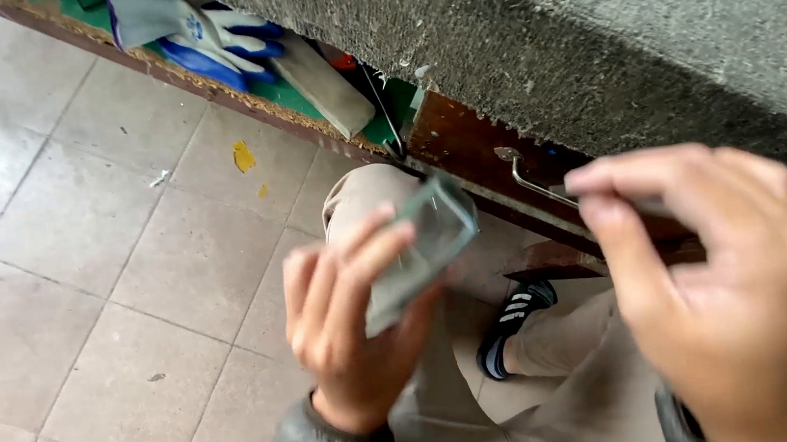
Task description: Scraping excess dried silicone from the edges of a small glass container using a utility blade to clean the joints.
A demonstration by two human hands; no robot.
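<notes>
My left hand (350,320) holds a small clear rectangular box (421,247), its open end tilted up and to the right, with what may be thin pins inside. My right hand (717,283) is raised at the right, thumb and fingers pinched together on something small that I cannot make out. The two hands are a short distance apart, above my knees in beige trousers. Both sleeves are grey.
A grey felt-covered tabletop (608,19) fills the top right. Under it an open wooden drawer (302,113) holds white and blue gloves (194,26) and a wooden block (329,85). A metal drawer handle (532,180) sits behind my hands. Beige floor tiles (75,287) spread left; my dark shoe (514,321) rests below.
</notes>
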